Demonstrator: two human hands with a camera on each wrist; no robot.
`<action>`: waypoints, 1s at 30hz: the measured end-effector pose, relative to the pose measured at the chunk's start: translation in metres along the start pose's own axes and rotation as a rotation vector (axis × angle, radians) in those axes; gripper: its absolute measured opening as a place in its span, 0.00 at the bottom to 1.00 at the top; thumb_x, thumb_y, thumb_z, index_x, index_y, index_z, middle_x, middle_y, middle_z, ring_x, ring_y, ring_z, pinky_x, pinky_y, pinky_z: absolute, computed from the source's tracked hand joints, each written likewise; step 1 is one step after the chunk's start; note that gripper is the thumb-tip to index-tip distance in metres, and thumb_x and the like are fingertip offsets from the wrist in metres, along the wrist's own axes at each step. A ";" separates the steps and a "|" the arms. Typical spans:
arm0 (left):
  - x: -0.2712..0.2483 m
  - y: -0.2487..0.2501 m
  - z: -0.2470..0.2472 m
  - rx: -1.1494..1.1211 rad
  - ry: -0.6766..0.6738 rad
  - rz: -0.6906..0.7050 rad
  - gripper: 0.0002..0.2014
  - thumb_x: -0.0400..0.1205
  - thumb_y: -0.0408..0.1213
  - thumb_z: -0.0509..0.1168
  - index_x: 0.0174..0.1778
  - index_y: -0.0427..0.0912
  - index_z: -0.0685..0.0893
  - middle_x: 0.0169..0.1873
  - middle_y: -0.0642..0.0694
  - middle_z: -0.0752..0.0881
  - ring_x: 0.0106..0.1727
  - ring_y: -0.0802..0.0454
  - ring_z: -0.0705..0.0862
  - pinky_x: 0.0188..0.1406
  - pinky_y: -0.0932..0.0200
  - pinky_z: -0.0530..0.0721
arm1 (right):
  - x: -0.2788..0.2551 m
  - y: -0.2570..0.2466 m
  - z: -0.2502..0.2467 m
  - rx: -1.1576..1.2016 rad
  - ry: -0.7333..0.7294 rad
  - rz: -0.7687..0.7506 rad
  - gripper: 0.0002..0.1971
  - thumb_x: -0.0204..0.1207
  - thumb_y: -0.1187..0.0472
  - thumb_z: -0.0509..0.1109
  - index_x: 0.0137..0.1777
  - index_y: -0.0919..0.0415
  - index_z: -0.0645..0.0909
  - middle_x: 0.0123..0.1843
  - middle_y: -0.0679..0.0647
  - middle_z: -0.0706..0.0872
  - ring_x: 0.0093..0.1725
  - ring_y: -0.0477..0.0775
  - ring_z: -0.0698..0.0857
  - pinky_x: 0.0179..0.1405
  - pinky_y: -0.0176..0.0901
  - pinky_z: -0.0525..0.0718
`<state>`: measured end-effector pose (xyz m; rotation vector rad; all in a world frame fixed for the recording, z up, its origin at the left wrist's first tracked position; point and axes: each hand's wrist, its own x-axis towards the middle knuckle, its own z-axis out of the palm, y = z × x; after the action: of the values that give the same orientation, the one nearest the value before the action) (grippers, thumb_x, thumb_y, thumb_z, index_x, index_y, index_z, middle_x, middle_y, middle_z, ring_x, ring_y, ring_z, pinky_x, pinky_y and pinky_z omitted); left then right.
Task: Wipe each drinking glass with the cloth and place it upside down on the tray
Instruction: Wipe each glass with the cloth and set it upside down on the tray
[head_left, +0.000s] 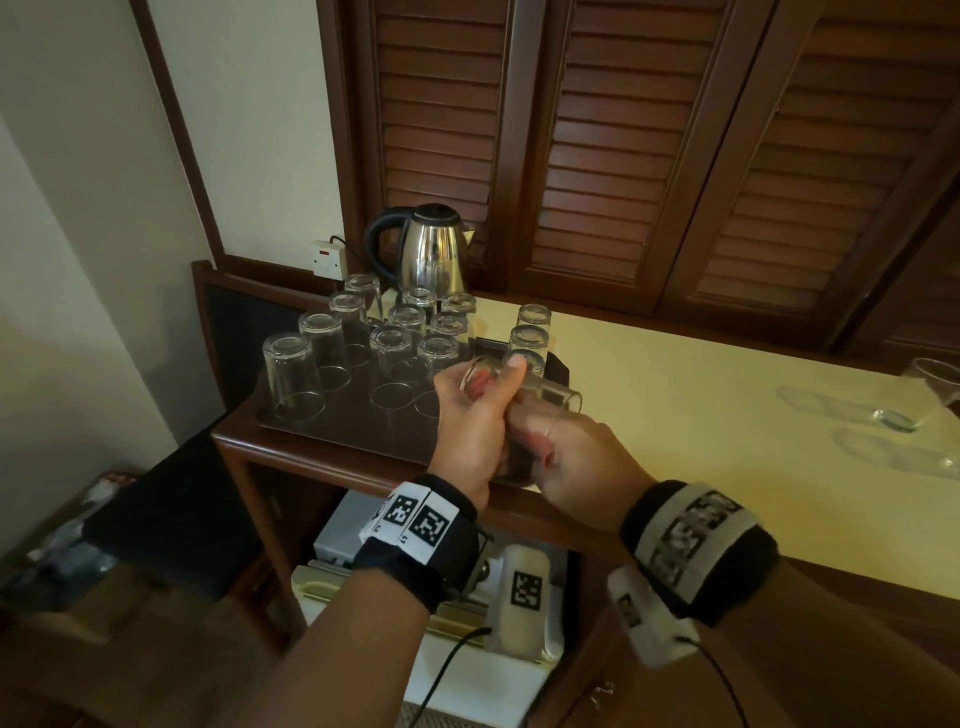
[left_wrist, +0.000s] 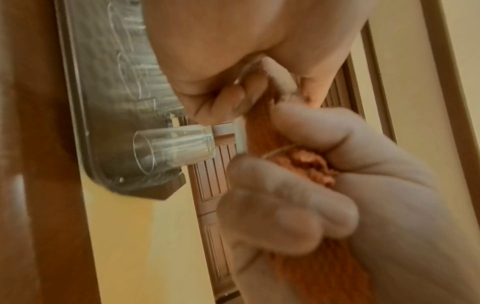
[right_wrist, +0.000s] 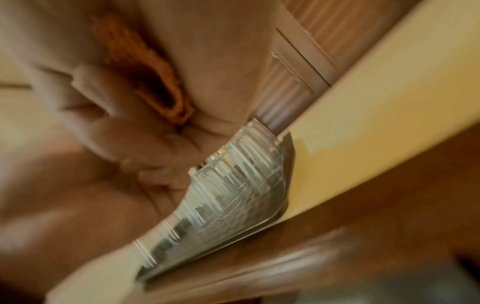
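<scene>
A clear drinking glass (head_left: 545, 391) lies on its side above the tray's front right corner, base to the left, mouth to the right. My left hand (head_left: 475, 415) grips it round the base end, thumb on top. Just below it, my right hand (head_left: 571, 457) holds a bunched orange cloth (left_wrist: 306, 164) against the glass, fingers curled round the cloth (right_wrist: 155, 82). The dark tray (head_left: 311, 434) carries several glasses standing upside down (head_left: 291, 374). One of them (left_wrist: 174, 148) shows in the left wrist view on the tray (left_wrist: 109, 102). The right wrist view is blurred.
One more glass (head_left: 930, 397) stands at the far right of the yellow counter (head_left: 701, 415). A steel kettle (head_left: 431, 249) stands behind the tray, with a wall socket (head_left: 328, 258) to its left. Louvred wooden doors rise behind. Below the counter sit a shelf and white appliances.
</scene>
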<state>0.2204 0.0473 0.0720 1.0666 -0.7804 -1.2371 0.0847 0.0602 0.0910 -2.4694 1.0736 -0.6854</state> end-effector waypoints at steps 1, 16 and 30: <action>0.000 0.000 0.000 -0.004 0.010 -0.005 0.27 0.81 0.50 0.78 0.70 0.54 0.71 0.63 0.39 0.86 0.55 0.42 0.89 0.50 0.46 0.88 | -0.001 0.000 0.005 -0.163 0.014 -0.036 0.21 0.75 0.74 0.65 0.59 0.47 0.78 0.55 0.39 0.81 0.50 0.51 0.86 0.46 0.42 0.84; -0.009 -0.007 -0.008 -0.156 0.032 -0.012 0.20 0.84 0.37 0.76 0.64 0.47 0.72 0.59 0.34 0.85 0.58 0.33 0.90 0.65 0.28 0.88 | 0.001 -0.024 0.009 0.613 -0.131 0.145 0.23 0.77 0.80 0.64 0.70 0.62 0.78 0.46 0.48 0.90 0.42 0.38 0.89 0.41 0.30 0.86; -0.012 -0.007 -0.020 -0.106 0.076 -0.025 0.18 0.86 0.41 0.74 0.64 0.47 0.72 0.56 0.40 0.84 0.57 0.40 0.89 0.67 0.33 0.88 | 0.007 -0.016 0.019 0.849 -0.186 0.307 0.26 0.77 0.79 0.65 0.67 0.50 0.82 0.40 0.63 0.90 0.39 0.66 0.89 0.42 0.57 0.91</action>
<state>0.2342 0.0636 0.0592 1.0335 -0.6388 -1.2380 0.1084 0.0674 0.0857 -1.5699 0.8248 -0.6232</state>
